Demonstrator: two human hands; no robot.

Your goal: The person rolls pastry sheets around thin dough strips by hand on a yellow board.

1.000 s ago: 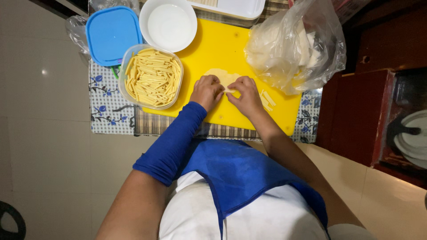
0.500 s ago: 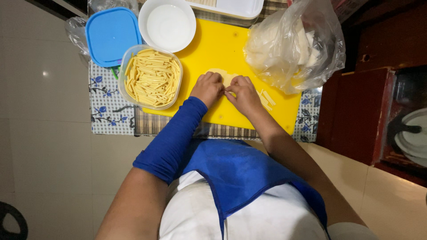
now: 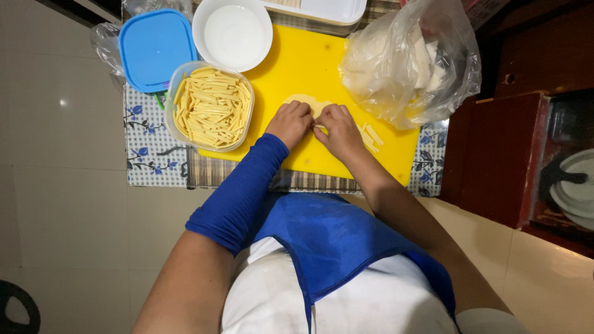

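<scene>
Hands: left hand (image 3: pixel 289 124) and right hand (image 3: pixel 337 131) sit side by side on the yellow cutting board (image 3: pixel 291 62), knuckles up, nearly touching each other.
Left fingers: curled down onto the pale dough sheet (image 3: pixel 304 99), pressing its near edge; whether they pinch it cannot be told from above.
Right fingers: bent and closed close together over the same dough, with a thin pale strip showing between the two hands; the exact grip is hidden under the knuckles.
Dough sheet: flat on the middle of the board, just beyond the fingertips, mostly covered by the hands.
Cut strips: a few short dough strips (image 3: pixel 371 135) lie on the board just right of the right hand.
Tub: clear plastic tub (image 3: pixel 210 105) full of cut yellow strips, at the board's left edge, near the left hand.
Lid: blue lid (image 3: pixel 154 48) beyond the tub, to the left.
Bowl: white bowl (image 3: pixel 232 34) at the board's far left corner, touching the tub's rim.
Bag: clear plastic bag (image 3: pixel 408 62) with pale pieces inside, on the board's right side.
Cloth: patterned mat (image 3: pixel 148 154) with blue flowers under the board.
Clothing: blue sleeve (image 3: pixel 238 198) on the left forearm; blue apron (image 3: pixel 334 241) over white.
</scene>
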